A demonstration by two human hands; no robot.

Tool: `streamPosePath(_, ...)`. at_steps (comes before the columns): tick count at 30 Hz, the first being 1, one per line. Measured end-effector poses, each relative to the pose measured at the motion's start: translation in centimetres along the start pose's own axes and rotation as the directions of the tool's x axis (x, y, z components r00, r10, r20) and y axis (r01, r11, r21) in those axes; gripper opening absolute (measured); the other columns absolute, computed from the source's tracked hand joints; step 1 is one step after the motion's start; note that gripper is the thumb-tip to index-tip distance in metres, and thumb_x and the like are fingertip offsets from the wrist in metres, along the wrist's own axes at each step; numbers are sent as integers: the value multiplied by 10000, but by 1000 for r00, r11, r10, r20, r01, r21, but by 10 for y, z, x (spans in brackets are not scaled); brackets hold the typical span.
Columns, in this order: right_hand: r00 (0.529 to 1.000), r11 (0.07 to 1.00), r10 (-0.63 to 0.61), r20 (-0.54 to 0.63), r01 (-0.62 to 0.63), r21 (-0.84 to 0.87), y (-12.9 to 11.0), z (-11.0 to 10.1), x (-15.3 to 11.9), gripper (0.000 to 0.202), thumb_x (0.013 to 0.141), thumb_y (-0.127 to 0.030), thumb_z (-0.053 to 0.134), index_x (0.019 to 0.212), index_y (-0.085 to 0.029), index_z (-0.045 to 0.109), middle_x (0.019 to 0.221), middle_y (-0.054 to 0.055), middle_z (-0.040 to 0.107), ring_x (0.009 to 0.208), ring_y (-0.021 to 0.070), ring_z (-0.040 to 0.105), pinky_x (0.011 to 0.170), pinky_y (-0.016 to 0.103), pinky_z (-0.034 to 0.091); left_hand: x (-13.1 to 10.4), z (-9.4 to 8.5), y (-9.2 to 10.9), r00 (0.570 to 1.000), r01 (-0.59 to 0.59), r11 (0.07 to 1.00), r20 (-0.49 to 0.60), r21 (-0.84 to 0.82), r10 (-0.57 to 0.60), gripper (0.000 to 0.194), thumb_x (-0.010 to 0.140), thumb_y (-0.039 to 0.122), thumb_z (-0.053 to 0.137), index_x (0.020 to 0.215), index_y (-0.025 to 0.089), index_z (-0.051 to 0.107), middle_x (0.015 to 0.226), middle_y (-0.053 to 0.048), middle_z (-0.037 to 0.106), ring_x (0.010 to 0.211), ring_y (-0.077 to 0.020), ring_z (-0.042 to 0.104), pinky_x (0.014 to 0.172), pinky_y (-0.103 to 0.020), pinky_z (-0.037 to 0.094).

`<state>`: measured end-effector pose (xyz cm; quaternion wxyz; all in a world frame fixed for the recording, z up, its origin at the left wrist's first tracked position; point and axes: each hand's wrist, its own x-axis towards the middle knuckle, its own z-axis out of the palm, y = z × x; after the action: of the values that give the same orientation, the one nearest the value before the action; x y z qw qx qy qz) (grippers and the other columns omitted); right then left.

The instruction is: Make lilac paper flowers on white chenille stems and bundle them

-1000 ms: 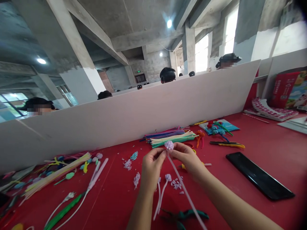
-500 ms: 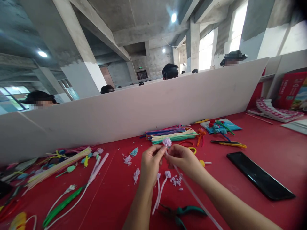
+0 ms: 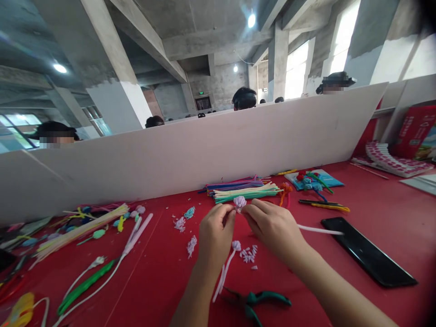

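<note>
My left hand pinches the base of a lilac pipe cleaner flower between thumb and fingertips. From the other side my right hand is closed at the same base, its fingertips mostly hidden behind the back of the hand. A pale pipe cleaner stem juts out to the right from behind my right hand. Below my hands a similar flower with a pale stem lies on the red table, beside lilac clippings. Teal-handled pliers lie nearer to me, jaws pointing left.
Bundles of pipe cleaners lie beyond my hands, before a white partition. A black phone-like slab is at right. Finished pieces, pipe cleaners and a corded lilac tool fill the left. People's heads show past the partition.
My right hand has rolled over, its back now turned toward me. The stem that trailed down toward me now points right. The flower stays at nearly the same place.
</note>
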<state>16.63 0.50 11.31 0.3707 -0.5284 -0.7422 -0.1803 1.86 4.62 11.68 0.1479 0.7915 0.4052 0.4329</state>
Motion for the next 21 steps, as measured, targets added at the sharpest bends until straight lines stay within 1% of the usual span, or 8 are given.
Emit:
streamPosePath(3,995,992,-90,49,94,-85,2,-7,2,217,881,-95,451,741,-177,595,700,26,565,632,154,477,531,282,274,-2,0,1,993,-115,988,-18,105,117,161,901,188,449,806,187,579,740,-20,575,683,-154,550,633,-247,398)
streamPosePath(5,983,977,-163,84,173,-123,4,-12,4,209,875,-82,458,744,-179,588,763,42,578,701,174,474,603,290,328,-4,1,2,984,-179,967,10,182,180,185,907,169,430,788,187,571,716,-19,559,656,-152,534,602,-246,377)
streamPosePath(8,965,966,-236,110,245,-77,9,-18,5,169,899,-111,471,811,-171,603,891,63,617,826,187,491,782,325,378,-5,1,3,963,-270,916,96,297,253,222,893,117,424,728,181,558,676,-14,546,601,-144,498,549,-253,325)
streamPosePath(10,962,970,-240,132,245,-16,12,-22,6,155,905,-120,483,822,-167,605,867,51,630,831,175,502,842,333,379,-5,2,4,947,-319,883,156,343,282,226,874,96,441,696,179,553,659,-13,545,589,-144,485,541,-262,307)
streamPosePath(13,964,978,-209,167,207,30,16,-28,7,148,881,-122,521,773,-172,610,818,40,631,824,174,515,843,342,391,-4,2,4,916,-387,861,248,331,316,220,859,89,460,680,175,556,659,-14,554,594,-145,487,543,-268,306)
streamPosePath(17,953,977,-164,254,122,177,20,-41,4,116,859,-134,547,795,-180,632,902,65,648,889,193,538,801,339,416,-4,0,7,875,-409,901,341,141,344,223,879,102,455,706,169,579,669,-15,565,621,-135,503,560,-254,335)
streamPosePath(19,926,947,-131,355,12,320,27,-51,4,119,863,-161,540,825,-192,648,803,37,649,773,166,553,721,304,428,-6,-2,12,853,-395,918,381,27,356,217,887,119,460,732,173,603,667,-15,566,628,-133,506,569,-249,352)
streamPosePath(21,871,868,-94,482,-165,468,38,-59,3,127,860,-205,541,833,-207,666,779,21,654,708,146,566,665,272,434,-8,-3,19,830,-379,922,413,-75,375,215,887,132,469,752,181,628,667,-21,581,627,-135,513,579,-251,371)
